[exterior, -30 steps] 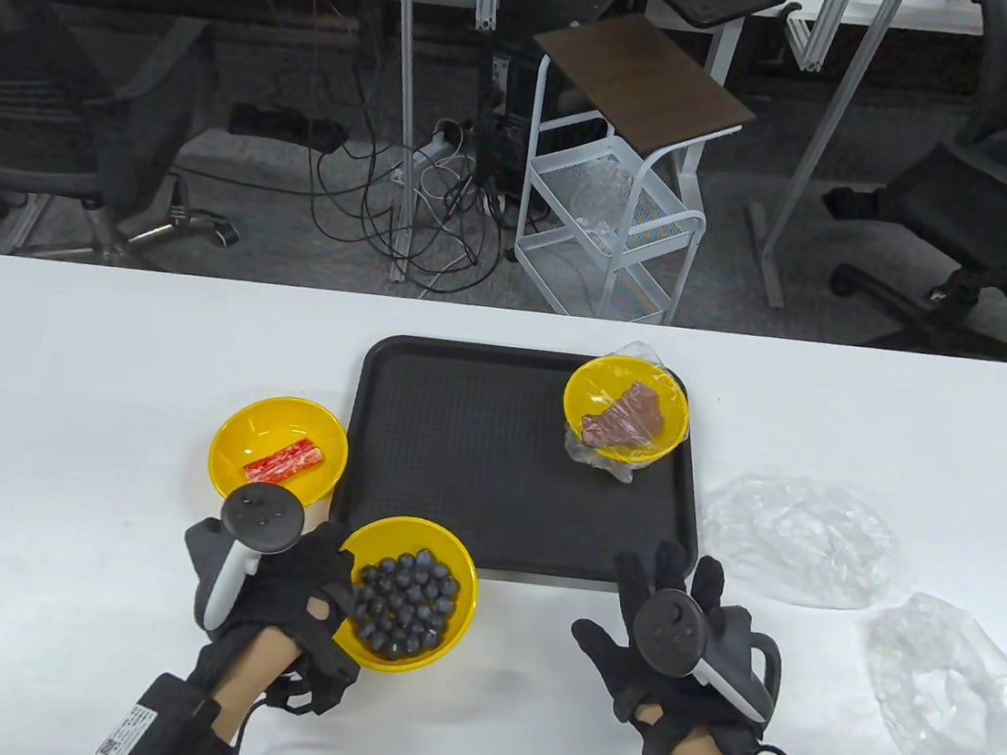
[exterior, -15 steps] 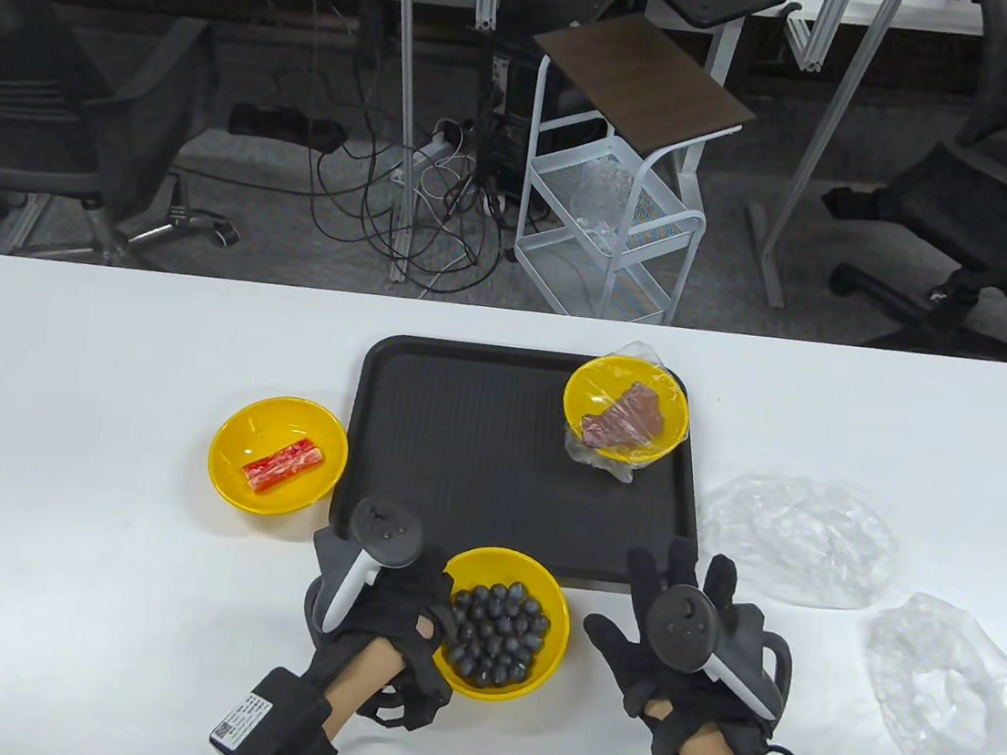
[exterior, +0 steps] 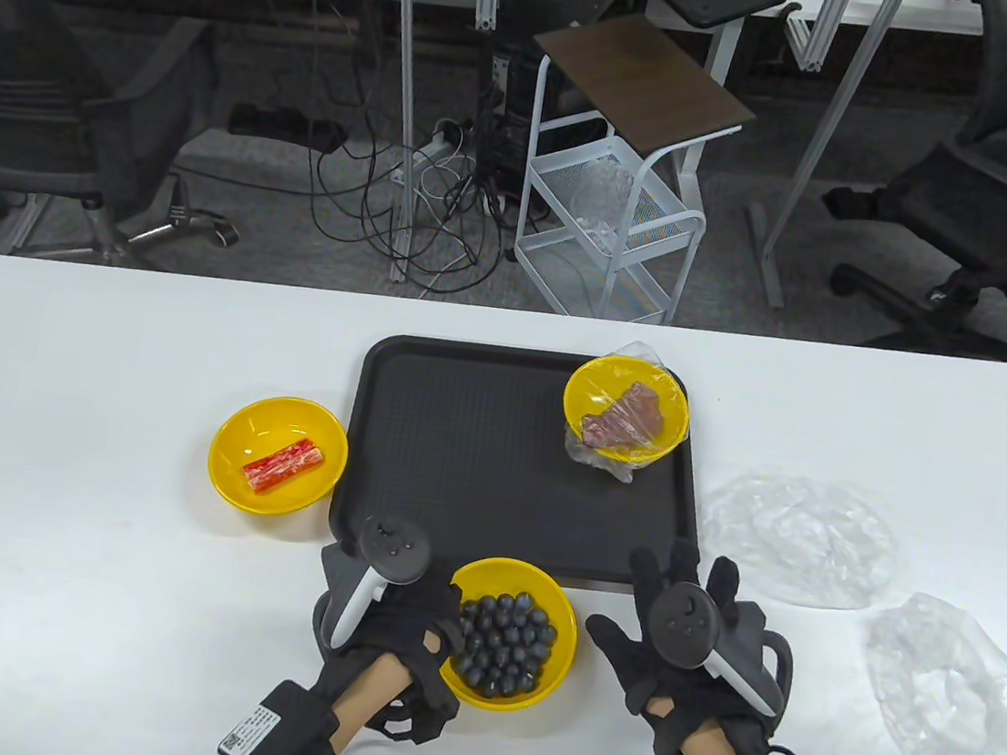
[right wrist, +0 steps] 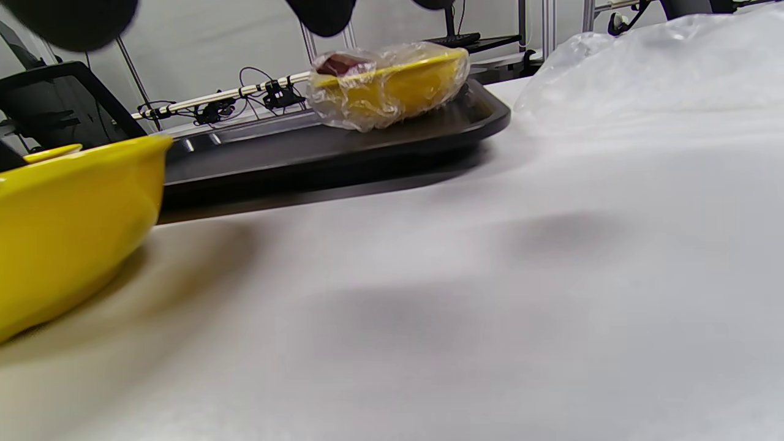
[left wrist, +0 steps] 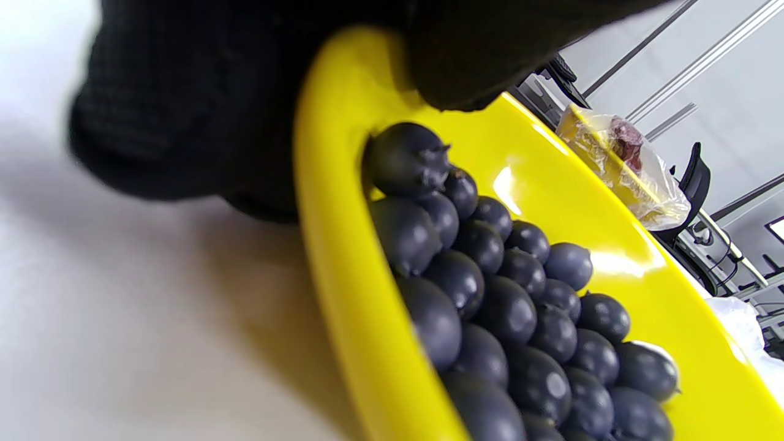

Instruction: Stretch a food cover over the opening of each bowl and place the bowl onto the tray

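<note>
Gripping the blueberry bowl (exterior: 510, 635) at its left rim just before the tray (exterior: 458, 445), the left hand (exterior: 400, 622) steadies it, while the flat, empty right hand (exterior: 672, 646) lies nearer the 2 loose covers (exterior: 800, 538) on its right.

Beyond the white table (exterior: 104, 347) lies grey carpet (exterior: 755, 271). A white wire trolley (exterior: 614, 226) with a brown top stands beside tangled cables (exterior: 415, 201). Black office chairs (exterior: 992, 208) flank both sides, and what may be desk legs (exterior: 404, 63) rise behind.
</note>
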